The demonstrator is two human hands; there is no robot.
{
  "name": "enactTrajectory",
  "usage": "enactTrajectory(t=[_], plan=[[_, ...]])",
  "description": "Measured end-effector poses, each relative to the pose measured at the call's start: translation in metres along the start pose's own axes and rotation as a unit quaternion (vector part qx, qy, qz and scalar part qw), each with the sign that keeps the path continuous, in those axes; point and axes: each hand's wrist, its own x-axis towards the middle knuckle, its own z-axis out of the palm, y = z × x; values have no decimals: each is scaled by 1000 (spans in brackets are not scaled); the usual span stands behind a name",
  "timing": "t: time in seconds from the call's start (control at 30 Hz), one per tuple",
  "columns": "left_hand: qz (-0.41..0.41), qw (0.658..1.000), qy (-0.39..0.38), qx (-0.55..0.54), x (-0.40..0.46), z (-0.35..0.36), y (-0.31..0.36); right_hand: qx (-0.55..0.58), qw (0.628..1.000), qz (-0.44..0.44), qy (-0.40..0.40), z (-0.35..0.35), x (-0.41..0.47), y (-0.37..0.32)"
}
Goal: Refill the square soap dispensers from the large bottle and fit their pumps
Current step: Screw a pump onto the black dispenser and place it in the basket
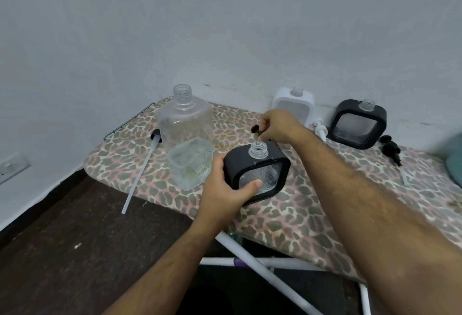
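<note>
From the head view, the left hand (226, 189) wraps its grip round the black square dispenser (257, 173), standing on the leopard-print ironing board (287, 214). The right hand (277, 126) pinches a black pump (256, 130) just above the dispenser's open neck. The large clear bottle (186, 137) stands uncapped just to the left. A white dispenser (292, 106) and another black dispenser (357, 124) stand against the wall.

The dispenser (257, 172) I hold has a black frame round a clear body; farther back stand one white (293, 107) and one black (358, 124). My surface (287, 214) wears pink-and-grey leopard print, and the big bottle (186, 137) is clear.
</note>
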Motion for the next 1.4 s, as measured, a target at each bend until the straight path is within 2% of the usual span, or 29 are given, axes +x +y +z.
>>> enactTrajectory(t=[0.2,0.33,0.5,0.67,0.83,1.03,1.23,1.4], plan=[[-14,1000,-9,8,-2,-1,2,-33,999,21,-9,-6,-49,15],[-17,1000,-7,23,-4,-1,5,51,997,53,-17,-6,-86,25],[-16,999,-7,47,-4,-2,8,118,989,92,19,-4,-123,29],[-35,999,-29,18,0,-6,6,243,960,118,67,-6,-151,34],[-41,998,-48,9,3,-11,5,418,895,39,148,-40,-173,4],[-42,997,-60,3,4,-12,4,496,835,-104,216,-77,-186,-61],[-35,997,-65,-4,5,-11,0,460,833,-140,273,-67,-174,-88],[-31,997,-66,3,4,-11,2,410,866,-126,258,-46,-166,-79]])
